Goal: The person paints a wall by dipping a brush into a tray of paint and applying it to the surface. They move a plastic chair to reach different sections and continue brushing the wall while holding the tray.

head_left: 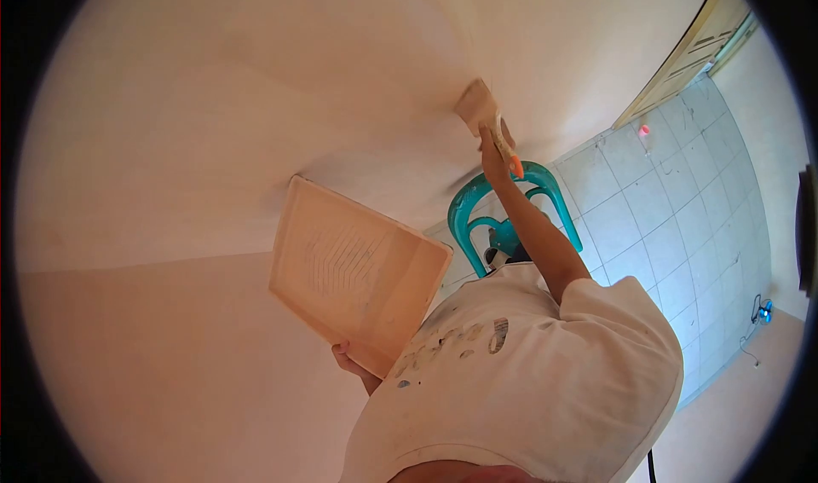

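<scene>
In the head view, our right hand (492,155) has its grip wrapped around the brush (480,108) at the wall (358,82), near its broad end probably for control, while our left hand (348,361) pinches the tray (341,253) by its edge, seemingly leaving its ribbed face unobstructed.

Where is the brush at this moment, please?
In the head view, the brush is in the upper part, right of centre, held in the right hand at the wall, with the green chair just below it.

peach wall, lower left (187,355) | pale tiled floor (673,219) | green plastic chair (459,210)
</scene>
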